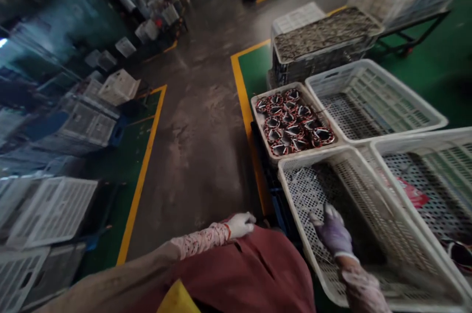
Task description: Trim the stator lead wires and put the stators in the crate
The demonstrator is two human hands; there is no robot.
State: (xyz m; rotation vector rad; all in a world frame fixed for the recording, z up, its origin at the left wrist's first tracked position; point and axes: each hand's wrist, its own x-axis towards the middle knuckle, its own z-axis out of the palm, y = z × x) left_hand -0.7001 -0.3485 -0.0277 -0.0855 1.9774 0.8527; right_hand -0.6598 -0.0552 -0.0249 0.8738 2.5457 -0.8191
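Observation:
My left hand (241, 225), in a pale glove, rests against the dark red apron (265, 259) at my lap, its fingers curled; whether it holds anything is hidden. My right hand (334, 232), in a purple and white glove, reaches over a white mesh crate (306, 234), thumb and fingers apart, with nothing visible in it. Beyond that crate, a shallow tray (271, 153) holds several round parts (289, 118) with red and dark edges.
More white crates (398, 91) lie at the right, one with a red piece (413, 192) inside. A crate of small parts (328, 32) stands behind. Yellow lines (145, 170) border the grey floor aisle (195, 155). Stacked crates (55, 209) stand at the left.

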